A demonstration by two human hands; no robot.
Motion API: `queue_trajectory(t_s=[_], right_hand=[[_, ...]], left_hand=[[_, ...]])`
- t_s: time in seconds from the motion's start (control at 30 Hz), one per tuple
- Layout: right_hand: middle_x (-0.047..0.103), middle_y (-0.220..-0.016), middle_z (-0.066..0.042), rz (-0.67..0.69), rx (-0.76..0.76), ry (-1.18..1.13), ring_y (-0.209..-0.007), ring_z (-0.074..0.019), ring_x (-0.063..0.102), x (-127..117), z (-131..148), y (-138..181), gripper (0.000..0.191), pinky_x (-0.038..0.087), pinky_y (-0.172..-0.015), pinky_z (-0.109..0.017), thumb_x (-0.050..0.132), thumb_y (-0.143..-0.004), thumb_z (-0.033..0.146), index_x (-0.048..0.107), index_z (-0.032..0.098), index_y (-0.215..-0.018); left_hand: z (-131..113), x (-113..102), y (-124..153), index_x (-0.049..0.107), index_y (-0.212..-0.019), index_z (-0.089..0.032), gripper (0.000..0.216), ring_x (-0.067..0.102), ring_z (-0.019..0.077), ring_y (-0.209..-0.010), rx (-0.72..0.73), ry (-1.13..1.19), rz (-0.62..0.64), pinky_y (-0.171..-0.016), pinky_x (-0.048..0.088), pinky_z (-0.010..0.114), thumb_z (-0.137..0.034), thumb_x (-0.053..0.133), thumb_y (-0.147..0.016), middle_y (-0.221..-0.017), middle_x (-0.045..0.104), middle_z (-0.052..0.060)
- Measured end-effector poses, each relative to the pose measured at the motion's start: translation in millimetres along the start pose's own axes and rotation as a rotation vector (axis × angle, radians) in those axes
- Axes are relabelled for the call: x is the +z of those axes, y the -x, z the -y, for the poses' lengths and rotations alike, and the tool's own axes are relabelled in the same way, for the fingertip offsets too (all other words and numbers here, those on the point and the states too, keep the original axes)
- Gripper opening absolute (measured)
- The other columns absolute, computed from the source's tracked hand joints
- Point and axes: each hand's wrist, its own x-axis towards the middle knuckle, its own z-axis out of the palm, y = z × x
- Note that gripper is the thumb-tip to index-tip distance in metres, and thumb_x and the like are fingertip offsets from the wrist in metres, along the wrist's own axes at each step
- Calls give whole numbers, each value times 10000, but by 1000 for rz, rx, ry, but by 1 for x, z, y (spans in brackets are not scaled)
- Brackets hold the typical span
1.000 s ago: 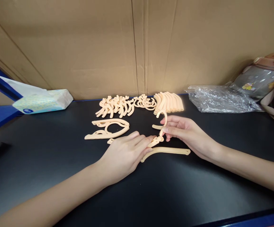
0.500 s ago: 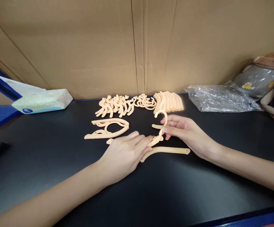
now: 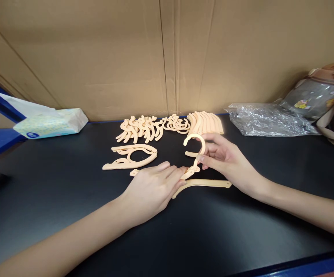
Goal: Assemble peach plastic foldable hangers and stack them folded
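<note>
My left hand is closed over a cream plastic hanger arm, pressing it near the table; much of that arm is hidden under the palm. Between the thumb and fingers of my right hand is a curved hanger hook, whose lower end meets the hanger arm's tip. Behind the hook a second curved piece shows in part. Just in front of both hands lies a loose hanger arm. A folded hanger, its hook between two arms, rests beyond my left hand.
Along the back of the black table lie short curved pieces, hooks and a row of hanger arms. A tissue pack sits left. Clear plastic wrap and a bag are right. Cardboard stands behind.
My right hand has shifted slightly, and the hook's upper curve has tipped a little toward the left and turned more face-on. My left hand stays in place on the hanger arm.
</note>
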Motion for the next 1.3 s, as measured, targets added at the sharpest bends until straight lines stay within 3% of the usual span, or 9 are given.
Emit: queue_trajectory(t_s=[0.33,0.7,0.87,1.03,1.3], right_hand=[[582,-736,48,13,-47,35,-648,-88,531,1,-2,0,329,453,-616,-232,611,-841,219,442,189,-1122],[499,-694,62,31,-48,131,-570,-89,473,0,0,4,600,432,-558,-266,563,-868,206,343,205,-1426],[525,-740,43,11,-8,136,-525,-64,448,1,1,2,594,446,-542,-254,557,-865,211,378,193,-1431],[571,-815,19,12,37,143,-450,-39,421,1,2,3,622,413,-425,-221,560,-873,259,348,215,-1456],[562,-789,35,27,69,109,-405,-30,417,1,2,4,631,377,-376,-207,578,-876,302,340,244,-1458]], left_hand=[[1,-2,1,606,-941,-128,274,553,161,-612,-58,111,69,-551,388,267,-228,357,-1000,-714,604,8],[1,-1,-1,610,-949,-129,291,535,148,-580,-75,92,44,-529,367,244,-230,344,-1008,-678,584,3],[1,-1,1,611,-997,-125,298,553,155,-603,-59,85,53,-540,389,253,-236,335,-1011,-704,608,9],[0,-1,1,605,-1006,-138,319,565,152,-620,-66,71,70,-552,398,249,-239,304,-1019,-715,618,9],[0,-3,0,604,-992,-141,313,566,153,-611,-70,74,75,-544,391,248,-233,306,-1016,-707,618,12]])
